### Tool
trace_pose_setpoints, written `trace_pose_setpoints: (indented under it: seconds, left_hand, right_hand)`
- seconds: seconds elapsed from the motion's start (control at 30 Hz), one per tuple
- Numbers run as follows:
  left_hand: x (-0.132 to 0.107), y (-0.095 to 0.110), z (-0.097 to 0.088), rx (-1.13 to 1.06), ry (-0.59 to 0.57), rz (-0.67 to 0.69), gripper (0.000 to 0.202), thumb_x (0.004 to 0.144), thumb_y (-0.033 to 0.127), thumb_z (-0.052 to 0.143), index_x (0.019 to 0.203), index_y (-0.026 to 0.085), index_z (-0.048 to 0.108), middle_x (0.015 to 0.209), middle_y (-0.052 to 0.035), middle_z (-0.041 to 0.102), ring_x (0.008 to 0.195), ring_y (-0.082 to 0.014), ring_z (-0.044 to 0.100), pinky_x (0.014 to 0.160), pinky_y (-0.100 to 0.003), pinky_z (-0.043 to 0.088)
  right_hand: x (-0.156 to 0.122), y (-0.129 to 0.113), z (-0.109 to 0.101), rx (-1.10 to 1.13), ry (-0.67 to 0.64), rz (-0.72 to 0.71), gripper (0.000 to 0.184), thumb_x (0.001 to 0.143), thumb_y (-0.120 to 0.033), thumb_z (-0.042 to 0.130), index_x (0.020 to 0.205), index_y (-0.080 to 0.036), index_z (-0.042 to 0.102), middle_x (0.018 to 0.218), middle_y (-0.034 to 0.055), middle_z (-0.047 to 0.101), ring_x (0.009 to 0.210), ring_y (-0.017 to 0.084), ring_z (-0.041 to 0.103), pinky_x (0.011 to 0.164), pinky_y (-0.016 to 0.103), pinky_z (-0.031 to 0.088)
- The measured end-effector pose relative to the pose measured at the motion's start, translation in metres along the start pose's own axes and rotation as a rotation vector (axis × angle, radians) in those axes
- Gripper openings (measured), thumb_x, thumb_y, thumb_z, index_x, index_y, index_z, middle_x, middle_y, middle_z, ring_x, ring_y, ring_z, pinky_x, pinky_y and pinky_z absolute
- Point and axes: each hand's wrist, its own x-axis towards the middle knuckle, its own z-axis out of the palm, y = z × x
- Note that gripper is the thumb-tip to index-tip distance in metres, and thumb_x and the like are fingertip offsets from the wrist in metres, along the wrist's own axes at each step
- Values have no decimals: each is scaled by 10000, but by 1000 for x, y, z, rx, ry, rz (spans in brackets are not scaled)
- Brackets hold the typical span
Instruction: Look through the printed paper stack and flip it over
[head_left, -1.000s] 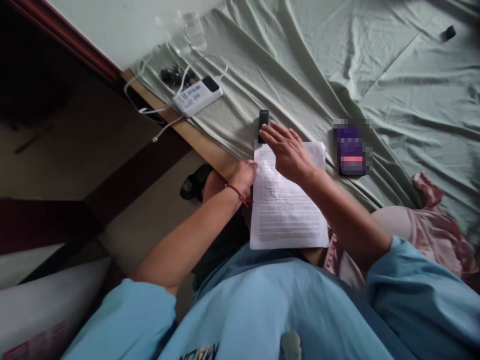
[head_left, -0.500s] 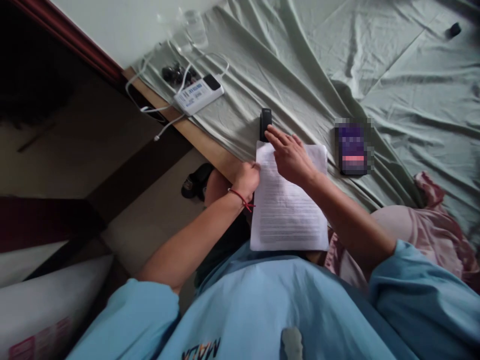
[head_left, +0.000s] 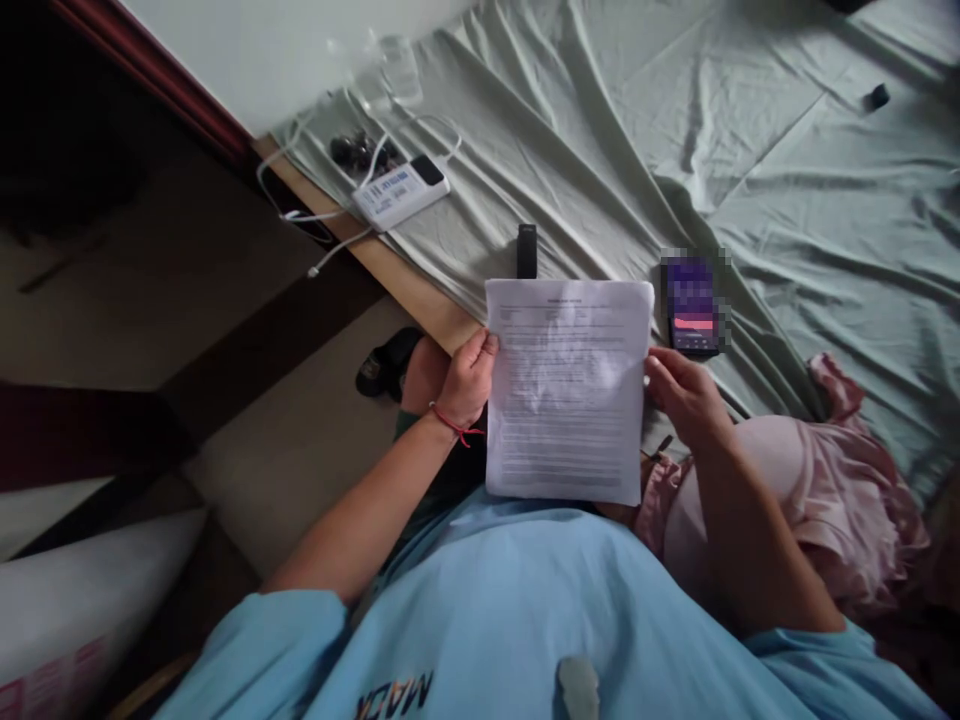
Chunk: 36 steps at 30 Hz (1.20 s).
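Note:
Printed paper sheets (head_left: pixel 568 400), lined up as one stack, lie in front of my body with lines of text facing me. My left hand (head_left: pixel 469 378) grips their left edge with the thumb on top. At the right edge, my right hand (head_left: pixel 684 392) pinches the paper; its fingertips are partly hidden behind it. Just beyond the top edge lies a black stapler-like object (head_left: pixel 527 250), its near end covered by the paper. A red string circles my left wrist.
A phone (head_left: pixel 691 305) with a lit, blurred screen lies on the green sheet (head_left: pixel 600 180). At upper left are a white power bank (head_left: pixel 403 190) with cables and a clear cup (head_left: pixel 400 70). Pink cloth (head_left: pixel 847 490) is bunched at right. The wooden edge (head_left: pixel 420 295) drops to the floor.
My right hand has moved from the top of the paper and the black object to the right edge, now holding it. The stack has shifted slightly left; my left hand has moved slightly down.

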Motion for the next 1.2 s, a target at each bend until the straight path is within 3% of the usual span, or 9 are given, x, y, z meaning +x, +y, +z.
trace_pose_setpoints:
  seconds: [0.1, 0.17, 0.33, 0.5, 0.63, 0.73, 0.93, 1.1, 1.2]
  left_hand:
    - [0, -3, -2, 99, 63, 45, 452, 933, 634, 556, 845, 194, 616, 840, -53, 629, 907, -207, 606, 885, -348, 502]
    - [-1, -4, -1, 191, 107, 62, 464, 947, 634, 532, 794, 197, 569, 790, -42, 596, 835, -188, 577, 819, -327, 492]
    - [-6, 0, 8, 462, 165, 152, 451, 1020, 549, 432, 734, 201, 450, 672, -16, 510, 640, -144, 462, 627, -299, 382]
    - [-9, 2, 15, 589, 181, 233, 412, 1036, 471, 414, 723, 203, 409, 631, -6, 487, 585, -133, 434, 585, -302, 319]
    - [-8, 0, 15, 633, 186, 234, 418, 1037, 456, 409, 704, 203, 390, 594, 5, 454, 560, -127, 410, 571, -302, 290]
    - [-8, 0, 15, 631, 195, 219, 426, 1037, 468, 409, 705, 201, 397, 600, 3, 460, 569, -128, 414, 574, -300, 291]
    - [-9, 1, 14, 605, 182, 185, 401, 1042, 451, 403, 729, 200, 414, 635, -3, 472, 596, -132, 429, 584, -295, 306]
    - [-8, 0, 14, 610, 195, 185, 407, 1035, 434, 419, 704, 203, 367, 604, 6, 437, 576, -127, 405, 579, -299, 292]
    - [-8, 1, 15, 592, 199, 181, 422, 1030, 460, 434, 699, 203, 382, 605, 7, 435, 573, -127, 395, 580, -299, 294]
  right_hand:
    - [-7, 3, 5, 232, -94, 109, 414, 800, -603, 748, 895, -201, 715, 629, -27, 526, 485, 80, 393, 433, 219, 324]
    - [-8, 5, 6, 285, -101, 119, 397, 763, -575, 796, 862, -201, 708, 615, -36, 502, 475, 70, 356, 419, 215, 276]
    - [-7, 13, 1, 236, -118, 106, 375, 795, -567, 771, 826, -202, 691, 571, -43, 451, 477, 79, 330, 422, 228, 205]
    - [-7, 16, 0, 125, -47, 35, 375, 837, -563, 710, 802, -192, 670, 609, -26, 502, 519, 94, 361, 459, 242, 246]
    - [-7, 17, -3, -37, 26, -46, 350, 843, -517, 718, 745, -189, 642, 621, -23, 503, 574, 105, 384, 505, 249, 270]
    - [-8, 14, -4, 9, 58, -63, 370, 825, -498, 752, 695, -190, 594, 600, -37, 453, 571, 97, 351, 515, 250, 248]
    - [-14, 4, -4, 180, -12, -88, 399, 895, -536, 682, 714, -202, 561, 594, -46, 403, 543, 93, 325, 505, 248, 249]
    - [-17, 1, -5, 95, -165, -56, 395, 904, -582, 645, 821, -195, 648, 632, -25, 482, 568, 109, 401, 515, 253, 303]
    - [-14, 3, -6, 31, -108, -91, 393, 879, -563, 680, 755, -194, 622, 595, -38, 437, 556, 102, 363, 506, 256, 275]
